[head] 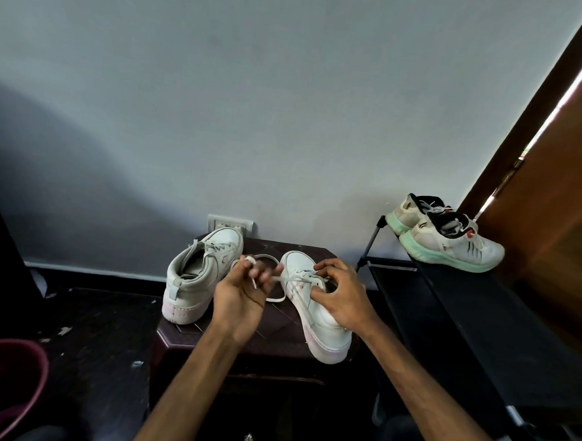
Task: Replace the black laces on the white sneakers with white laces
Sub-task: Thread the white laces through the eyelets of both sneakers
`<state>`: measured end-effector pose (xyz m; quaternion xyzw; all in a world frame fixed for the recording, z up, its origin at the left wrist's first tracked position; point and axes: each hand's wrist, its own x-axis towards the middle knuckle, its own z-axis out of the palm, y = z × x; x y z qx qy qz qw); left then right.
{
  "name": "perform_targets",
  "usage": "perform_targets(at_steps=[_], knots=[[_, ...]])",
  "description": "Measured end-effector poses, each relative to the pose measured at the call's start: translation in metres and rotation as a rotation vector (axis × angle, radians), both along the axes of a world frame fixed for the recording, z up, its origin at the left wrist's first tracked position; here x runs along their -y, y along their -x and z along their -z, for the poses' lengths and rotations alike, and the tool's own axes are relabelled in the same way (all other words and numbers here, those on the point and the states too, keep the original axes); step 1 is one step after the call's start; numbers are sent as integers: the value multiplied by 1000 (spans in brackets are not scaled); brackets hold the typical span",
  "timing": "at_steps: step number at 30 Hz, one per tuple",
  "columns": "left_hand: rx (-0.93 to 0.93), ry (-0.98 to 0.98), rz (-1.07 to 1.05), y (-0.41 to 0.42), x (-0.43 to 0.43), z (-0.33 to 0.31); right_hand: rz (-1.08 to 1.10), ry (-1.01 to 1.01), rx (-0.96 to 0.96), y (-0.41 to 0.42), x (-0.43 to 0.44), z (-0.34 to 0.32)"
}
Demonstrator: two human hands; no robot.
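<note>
In the lower centre of the frame, two white sneakers are seen standing on a dark brown stool (274, 336), toes pointed toward the grey wall (288, 103). The left-hand sneaker (202, 276) is set at the stool's left edge, untouched, with pale laces visible across its tongue. The right-hand sneaker (316, 308) is placed just right of centre, its heel hanging slightly past the near edge of the stool. A white lace (275, 299) is threaded at its eyelets and is drawn out leftward in a loop. The left hand (243, 291) is held between the two sneakers, its fingers curled together and clamped on that loop, with part of the lace wound over a fingertip. The right hand (343, 296) is laid over the collar of the right-hand sneaker, its fingers bent and pinched on the lace at the eyelets; which strand is gripped cannot be told. A wall socket (231, 224) is seen just behind the left-hand sneaker. At the right of the frame, a pair of green-soled trainers (449, 237) is set on top of a black shoe rack (462, 311), beside a brown door (567, 199). A maroon bucket (5, 391) is seen in the lower left corner.
</note>
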<state>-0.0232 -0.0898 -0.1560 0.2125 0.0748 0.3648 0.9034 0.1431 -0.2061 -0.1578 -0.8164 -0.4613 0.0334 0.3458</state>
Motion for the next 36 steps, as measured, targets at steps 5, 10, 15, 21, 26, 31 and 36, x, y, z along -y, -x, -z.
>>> perform_targets(at_steps=[5, 10, 15, 21, 26, 31, 36], knots=[[-729, -848, -133, -20, 6, 20, 12, -23, -2, 1, 0, 0], [-1064, -1382, -147, -40, 13, 16, -1, -40, -24, -1, -1, 3], [-782, -1038, 25, -17, -1, 15, 10, -36, -20, -1, -1, 1], [-119, -338, 94, 11, -13, -12, 9, -25, -32, 0, -1, 1], [98, -65, 58, 19, -15, -48, 20, -20, -61, 0, 0, 1], [-903, -1069, -68, -2, -7, -12, 24, -18, -49, -1, 0, 2], [-1215, -1650, -76, -18, 5, 10, 36, -14, -46, -1, -1, 3]])
